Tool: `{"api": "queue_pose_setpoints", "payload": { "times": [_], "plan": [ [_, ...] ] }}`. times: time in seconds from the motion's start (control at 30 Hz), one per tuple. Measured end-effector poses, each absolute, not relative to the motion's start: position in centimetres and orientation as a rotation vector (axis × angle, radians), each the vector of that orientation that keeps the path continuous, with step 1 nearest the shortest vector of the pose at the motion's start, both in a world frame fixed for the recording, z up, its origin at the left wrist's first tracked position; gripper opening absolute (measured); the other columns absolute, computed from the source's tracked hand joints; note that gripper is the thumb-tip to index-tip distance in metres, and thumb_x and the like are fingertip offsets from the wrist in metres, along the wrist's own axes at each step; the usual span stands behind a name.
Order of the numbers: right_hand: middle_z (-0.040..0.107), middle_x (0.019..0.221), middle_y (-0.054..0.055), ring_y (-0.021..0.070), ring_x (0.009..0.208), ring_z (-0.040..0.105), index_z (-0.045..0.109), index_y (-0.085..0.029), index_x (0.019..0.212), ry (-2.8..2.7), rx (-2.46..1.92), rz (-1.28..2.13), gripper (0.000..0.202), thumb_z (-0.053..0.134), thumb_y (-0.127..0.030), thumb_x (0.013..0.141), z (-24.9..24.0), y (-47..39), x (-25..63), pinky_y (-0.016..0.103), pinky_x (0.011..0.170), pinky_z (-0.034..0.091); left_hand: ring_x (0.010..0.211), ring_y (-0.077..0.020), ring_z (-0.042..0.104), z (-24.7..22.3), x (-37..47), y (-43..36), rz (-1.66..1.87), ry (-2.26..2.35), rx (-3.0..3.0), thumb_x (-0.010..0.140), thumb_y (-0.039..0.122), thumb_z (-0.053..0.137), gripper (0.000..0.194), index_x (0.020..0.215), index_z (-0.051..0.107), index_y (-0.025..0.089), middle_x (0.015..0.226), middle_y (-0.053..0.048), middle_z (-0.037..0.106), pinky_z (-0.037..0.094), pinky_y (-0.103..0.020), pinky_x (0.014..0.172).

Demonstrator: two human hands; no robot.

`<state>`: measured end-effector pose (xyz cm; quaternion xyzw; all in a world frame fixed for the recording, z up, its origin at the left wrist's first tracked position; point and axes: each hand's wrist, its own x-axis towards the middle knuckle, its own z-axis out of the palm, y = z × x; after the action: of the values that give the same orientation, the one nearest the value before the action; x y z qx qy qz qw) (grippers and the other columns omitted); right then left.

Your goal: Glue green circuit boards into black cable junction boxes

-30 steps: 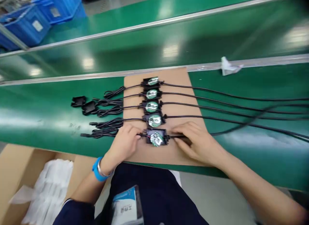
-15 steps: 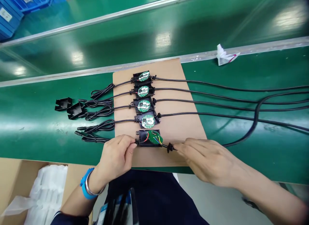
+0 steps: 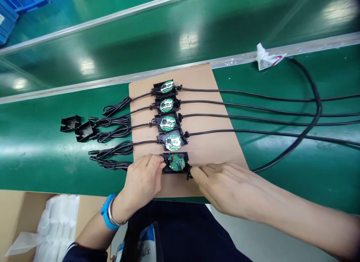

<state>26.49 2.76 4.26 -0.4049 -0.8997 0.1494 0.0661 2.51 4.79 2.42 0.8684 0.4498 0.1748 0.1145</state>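
Observation:
Nearest me on the cardboard sheet point(image 3: 213, 149) lies an open black plastic case point(image 3: 184, 155) with a round green circuit board point(image 3: 176, 163) in it. Red, blue and yellow wires show on the board. My left hand point(image 3: 144, 176) pinches the thin black cable point(image 3: 119, 165) at the case's left end; the fingertips hide the entry. My right hand point(image 3: 225, 185) is closed on the thick black cable point(image 3: 284, 158), right beside its strain relief point(image 3: 189, 173) at the case's right end. Beyond it, several similar cases with boards point(image 3: 168, 123) stand in a row, cables on both sides.
Two black covers point(image 3: 71, 123) lie on the green bench at left, near coiled cables point(image 3: 115, 132). A crumpled white wrapper point(image 3: 267, 58) lies by the rail at right. Blue bins point(image 3: 26, 0) stand at far left. A carton point(image 3: 22, 213) holding white packing is below left.
My right hand has moved left, bringing the strain relief up to the case's right end. The board now sits flatter in the case. The thick cable's loop has swung towards the wrapper.

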Motion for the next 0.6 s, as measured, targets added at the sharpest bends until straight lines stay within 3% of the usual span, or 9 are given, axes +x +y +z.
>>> {"api": "queue_pose_setpoints", "payload": {
  "times": [0.1, 0.23, 0.47, 0.6],
  "plan": [
    [0.055, 0.055, 0.000, 0.0148, 0.040, 0.041, 0.058, -0.015, 0.091, -2.775, -1.266, 0.428, 0.020, 0.043, -0.007, 0.081, 4.3, 3.0, 26.0, 0.031, 0.048, 0.009, 0.071, -0.0185, 0.064, 2.5, 2.5, 4.8, 0.516, 1.314, 2.529, 0.100, 0.018, 0.046, 0.010, 0.096, 0.055, 0.019, 0.083, -0.002, 0.068, 0.051, -0.031, 0.062],
    [0.060, 0.055, -0.001, 0.0135, 0.038, 0.043, 0.057, -0.008, 0.133, -2.821, -1.245, 0.405, 0.050, 0.049, -0.017, 0.084, 4.1, 3.4, 25.8, 0.032, 0.050, 0.005, 0.074, -0.0178, 0.066, 2.6, 2.2, 5.1, 0.517, 1.289, 2.452, 0.099, 0.017, 0.049, 0.009, 0.099, 0.058, 0.019, 0.085, -0.002, 0.070, 0.053, -0.030, 0.065],
    [0.067, 0.060, 0.000, 0.0161, 0.043, 0.054, 0.061, -0.014, 0.138, -2.858, -1.303, 0.511, 0.052, 0.049, -0.023, 0.088, 3.4, 4.1, 25.5, 0.034, 0.051, 0.004, 0.085, -0.0170, 0.069, 2.4, 1.3, 5.9, 0.562, 1.237, 2.365, 0.093, 0.014, 0.062, 0.008, 0.098, 0.066, 0.018, 0.091, -0.002, 0.072, 0.057, -0.028, 0.078],
    [0.070, 0.066, 0.001, 0.0181, 0.049, 0.060, 0.058, -0.014, 0.141, -2.881, -1.336, 0.580, 0.054, 0.046, -0.024, 0.089, 3.4, 4.3, 25.3, 0.035, 0.051, 0.007, 0.079, -0.0162, 0.065, 2.6, 1.3, 6.1, 0.590, 1.169, 2.517, 0.091, 0.008, 0.059, 0.013, 0.095, 0.066, 0.018, 0.086, -0.003, 0.070, 0.056, -0.027, 0.072]
  ]
}}
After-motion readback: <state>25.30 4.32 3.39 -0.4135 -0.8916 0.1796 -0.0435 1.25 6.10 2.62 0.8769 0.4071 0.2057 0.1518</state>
